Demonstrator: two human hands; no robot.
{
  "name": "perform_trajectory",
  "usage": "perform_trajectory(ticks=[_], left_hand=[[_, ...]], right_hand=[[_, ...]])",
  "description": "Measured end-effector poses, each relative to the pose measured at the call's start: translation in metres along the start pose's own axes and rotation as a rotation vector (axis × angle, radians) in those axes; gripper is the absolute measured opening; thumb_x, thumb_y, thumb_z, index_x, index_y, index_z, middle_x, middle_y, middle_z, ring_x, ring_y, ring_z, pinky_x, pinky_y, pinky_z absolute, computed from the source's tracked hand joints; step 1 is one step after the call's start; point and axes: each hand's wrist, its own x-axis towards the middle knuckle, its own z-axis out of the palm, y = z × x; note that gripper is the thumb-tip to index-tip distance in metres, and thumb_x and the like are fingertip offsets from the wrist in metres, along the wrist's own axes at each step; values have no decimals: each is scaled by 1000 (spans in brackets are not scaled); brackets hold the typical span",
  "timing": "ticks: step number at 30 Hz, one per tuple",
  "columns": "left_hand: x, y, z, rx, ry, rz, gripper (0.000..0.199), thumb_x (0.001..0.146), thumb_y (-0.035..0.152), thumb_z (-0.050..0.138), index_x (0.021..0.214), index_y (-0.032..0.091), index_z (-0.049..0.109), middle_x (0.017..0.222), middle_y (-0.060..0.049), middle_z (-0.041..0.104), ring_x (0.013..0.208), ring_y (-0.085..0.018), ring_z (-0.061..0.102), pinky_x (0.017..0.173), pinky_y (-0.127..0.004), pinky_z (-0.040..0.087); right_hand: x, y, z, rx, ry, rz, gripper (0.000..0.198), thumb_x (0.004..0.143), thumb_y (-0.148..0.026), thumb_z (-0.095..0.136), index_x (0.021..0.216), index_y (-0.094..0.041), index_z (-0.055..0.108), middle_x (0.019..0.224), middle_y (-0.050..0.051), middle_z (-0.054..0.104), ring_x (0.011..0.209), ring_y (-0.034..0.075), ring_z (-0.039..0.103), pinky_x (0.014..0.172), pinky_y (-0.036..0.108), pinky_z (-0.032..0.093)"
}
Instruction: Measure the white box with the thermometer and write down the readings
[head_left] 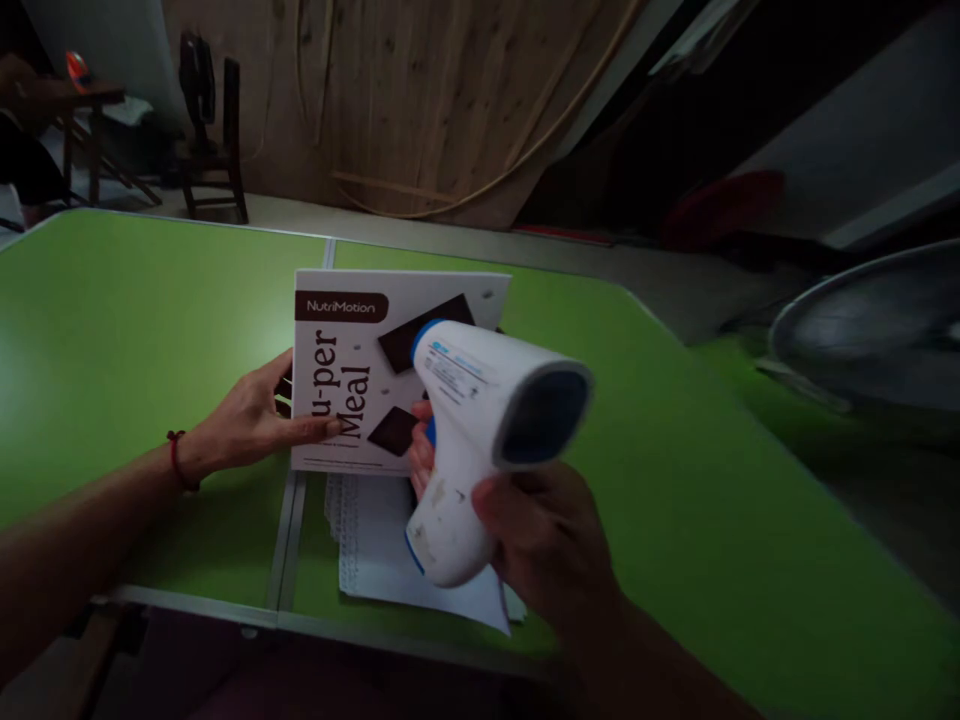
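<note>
My left hand [266, 415] grips the left edge of a white box [341, 385] printed "NutriMotion" and "Meal", its thumb lying across the front. The box is held upright, its printed face toward me. In my right hand [544, 520] is a white and blue infrared thermometer [465, 430], fingers wrapped round its handle. Its nose points at the box and covers part of the print; the dark screen end faces back toward me. Whether the nose touches the box I cannot tell. Below the box lie spiral-bound sheets of paper [390, 560], partly hidden by the thermometer.
The green folding table [697, 480] has a metal seam [286, 540] running across it. Beyond stand a chair [214, 175] with a fan [197, 90] and a small wooden table [90, 95]. Part of a person [30, 165] shows at far left.
</note>
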Motion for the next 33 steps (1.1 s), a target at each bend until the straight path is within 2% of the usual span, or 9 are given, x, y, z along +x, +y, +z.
perform_trajectory(ticks=[3, 6, 13, 21, 27, 30, 33], left_hand=[[0, 0, 0, 29, 0, 20, 55, 79, 50, 82, 119, 17, 62, 128, -13, 69, 110, -31, 70, 87, -46, 64], [0, -1, 0, 17, -7, 18, 55, 79, 50, 82, 120, 17, 63, 128, -12, 69, 108, -30, 71, 84, -44, 64], [1, -2, -1, 37, -17, 33, 56, 80, 49, 81, 121, 17, 62, 120, -11, 72, 105, -29, 72, 82, -41, 64], [0, -1, -1, -11, -32, 31, 54, 81, 48, 81, 122, 19, 62, 113, -11, 74, 108, -32, 71, 81, -46, 65], [0, -1, 0, -14, -19, 55, 50, 79, 45, 82, 118, 20, 63, 105, -8, 75, 107, -31, 71, 78, -43, 66], [-1, 1, 0, -22, -23, 28, 53, 79, 46, 82, 120, 19, 61, 111, -10, 74, 108, -32, 71, 76, -43, 66], [-2, -1, 1, -40, -2, -9, 57, 78, 45, 83, 121, 18, 59, 117, -13, 72, 112, -34, 70, 78, -45, 66]], right_hand=[[6, -1, 5, 117, 48, 81, 26, 73, -45, 76, 68, -23, 65, 63, 1, 60, 56, 16, 55, 49, 30, 49], [8, -3, 6, 55, 83, 88, 15, 70, -35, 73, 65, -22, 65, 60, 1, 60, 53, 15, 53, 46, 27, 47], [8, 5, 5, -24, 88, 7, 18, 72, -33, 70, 62, -21, 62, 58, 0, 60, 52, 14, 54, 48, 28, 48], [5, 13, 6, -21, 115, 45, 17, 73, -36, 67, 65, -22, 66, 64, 4, 66, 58, 20, 61, 49, 34, 53], [0, 32, 5, -17, 134, 88, 18, 76, -39, 67, 71, -22, 70, 67, 6, 68, 61, 22, 62, 54, 36, 55], [-3, 36, -3, 11, 86, 60, 20, 75, -41, 67, 73, -22, 71, 71, 7, 70, 63, 22, 64, 55, 36, 56], [-2, 25, -18, -132, -51, -40, 20, 68, -43, 72, 66, -24, 69, 66, 5, 68, 58, 21, 62, 49, 34, 53]])
